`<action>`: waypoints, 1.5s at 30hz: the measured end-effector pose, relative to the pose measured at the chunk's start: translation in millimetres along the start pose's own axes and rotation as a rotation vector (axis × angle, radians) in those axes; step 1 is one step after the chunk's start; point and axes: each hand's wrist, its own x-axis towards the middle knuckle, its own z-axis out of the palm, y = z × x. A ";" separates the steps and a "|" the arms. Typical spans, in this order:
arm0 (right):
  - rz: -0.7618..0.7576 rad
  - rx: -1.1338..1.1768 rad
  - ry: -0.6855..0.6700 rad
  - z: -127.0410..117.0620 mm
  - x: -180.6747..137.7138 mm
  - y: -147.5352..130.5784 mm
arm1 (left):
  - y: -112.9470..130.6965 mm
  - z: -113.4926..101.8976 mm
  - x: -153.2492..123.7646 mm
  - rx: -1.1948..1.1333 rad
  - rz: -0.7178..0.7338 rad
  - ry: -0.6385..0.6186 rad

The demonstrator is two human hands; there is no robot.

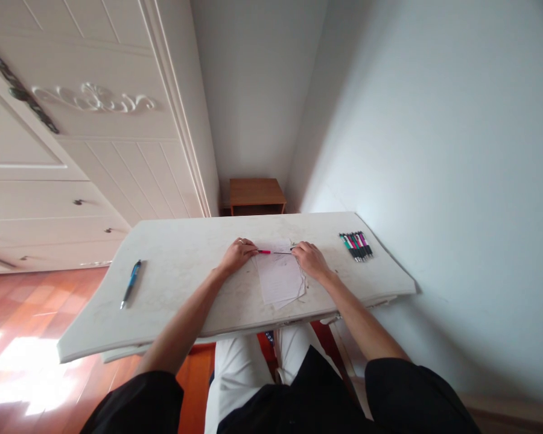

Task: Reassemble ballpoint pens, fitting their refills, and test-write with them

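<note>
My left hand (238, 254) and my right hand (311, 259) are both closed on the ends of a thin pen part (276, 252), red at its left end and dark toward the right, held level just above a small stack of lined paper sheets (279, 279) on the white table (185, 265). The fingers of each hand pinch one end of it. A blue pen (131, 283) lies alone on the table's left side. Several pens (356, 245) lie side by side at the table's right.
A white wardrobe (72, 150) stands to the left, a plain wall (434, 150) to the right. A small wooden stool (256, 194) sits beyond the table's far edge. Red wooden floor (22, 313) shows at left. My legs are under the table's near edge.
</note>
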 end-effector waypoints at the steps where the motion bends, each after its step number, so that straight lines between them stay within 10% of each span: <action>1: -0.006 -0.003 -0.004 0.2 0.5 -0.9 | -0.3 0.1 -0.1 -0.002 0.003 -0.001; 45: 0.047 0.376 0.285 25.5 6.9 -19.7 | 3.8 -0.6 -1.8 -0.057 0.054 0.088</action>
